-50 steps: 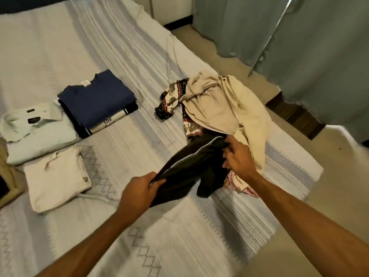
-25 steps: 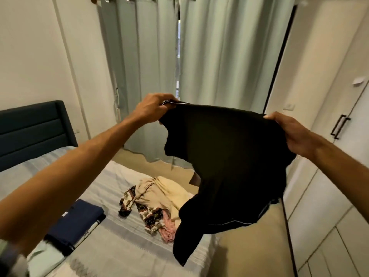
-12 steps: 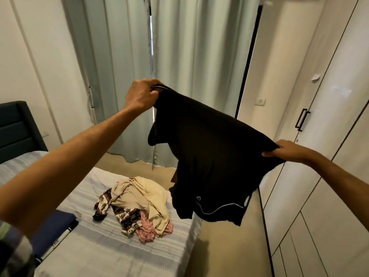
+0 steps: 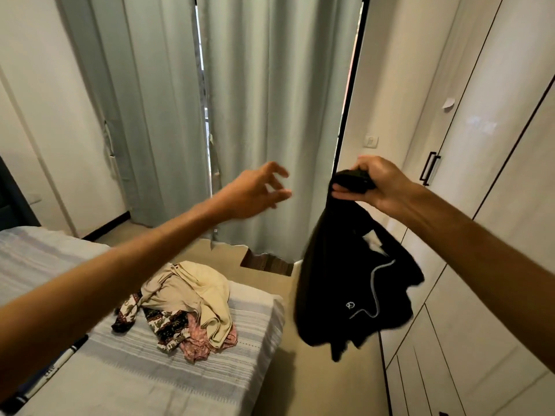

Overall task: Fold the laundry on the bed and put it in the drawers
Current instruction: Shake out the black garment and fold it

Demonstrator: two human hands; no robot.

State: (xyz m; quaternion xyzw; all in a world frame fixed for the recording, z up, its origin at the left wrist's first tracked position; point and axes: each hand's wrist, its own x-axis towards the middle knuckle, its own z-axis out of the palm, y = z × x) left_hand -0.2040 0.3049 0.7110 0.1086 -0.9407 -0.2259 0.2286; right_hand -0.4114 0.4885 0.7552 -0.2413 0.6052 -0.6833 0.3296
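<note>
A black garment with a thin pale piping line hangs in the air beside the bed. My right hand grips its bunched top edge at chest height. My left hand is raised to the left of it, fingers spread and loosely curled, holding nothing. On the striped bed below lies a heap of unfolded laundry: a cream piece on top, patterned dark and pink pieces under it. A folded item with a white stripe peeks out under my left forearm.
Pale green curtains hang straight ahead. White wardrobe doors with a black handle and lower drawer fronts line the right side. A narrow strip of floor runs between bed and wardrobe.
My left hand has let go of the black garment and swung down and right. The garment, spread between both hands before, now dangles bunched from my right hand alone.
</note>
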